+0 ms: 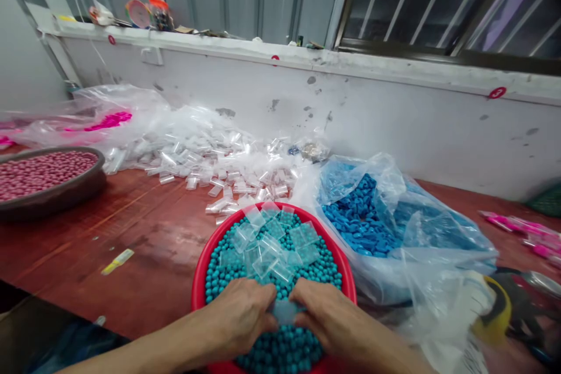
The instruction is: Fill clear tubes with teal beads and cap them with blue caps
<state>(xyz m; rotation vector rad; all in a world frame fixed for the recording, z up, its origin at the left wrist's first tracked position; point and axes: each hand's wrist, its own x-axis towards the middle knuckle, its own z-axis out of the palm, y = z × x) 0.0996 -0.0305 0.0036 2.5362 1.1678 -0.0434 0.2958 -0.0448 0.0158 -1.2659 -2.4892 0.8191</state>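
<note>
A red basin [201, 272] full of teal beads [289, 347] stands in front of me. Over the beads, my left hand [243, 312] and my right hand [324, 312] pinch a small transparent plastic sleeve [286, 311] from either side, fingertips and thumbs closed on its edges. Whether anything is inside the sleeve cannot be made out. Several more flat transparent sleeves [267, 254] lie loose on the beads just beyond my fingers.
Behind the basin spreads a heap of transparent sleeves [197, 152]. To its right sits a plastic bag [456, 239] with blue pieces [363, 216]. A brown basin [83, 184] of pink beads [48, 169] is at left. A yellow-and-black tape roll [497, 310] lies at right.
</note>
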